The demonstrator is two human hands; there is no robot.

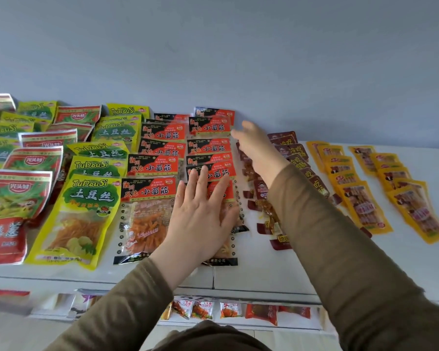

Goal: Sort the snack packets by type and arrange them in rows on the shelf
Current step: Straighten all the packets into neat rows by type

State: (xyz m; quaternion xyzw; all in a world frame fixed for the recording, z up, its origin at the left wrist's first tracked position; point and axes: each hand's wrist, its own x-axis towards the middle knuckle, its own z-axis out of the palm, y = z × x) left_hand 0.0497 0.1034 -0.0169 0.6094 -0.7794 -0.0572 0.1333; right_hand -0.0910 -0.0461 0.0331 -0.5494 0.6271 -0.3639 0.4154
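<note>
Snack packets lie in overlapping rows on a white shelf top (284,272). From left to right I see red packets (15,196), yellow-green packets (86,206), two rows of red-and-black packets (150,196), dark maroon packets (297,158) and orange packets (363,203). My left hand (200,214) rests flat, fingers spread, on the nearest packet of the right red-and-black row (211,148). My right hand (256,145) reaches toward the far end of that row, fingers apart and blurred, with nothing visibly held.
A grey-blue wall (238,59) backs the shelf. Below the front edge, a lower shelf (238,323) holds small white and red sachets (228,310). A stretch of bare white surface lies at the near right (403,269).
</note>
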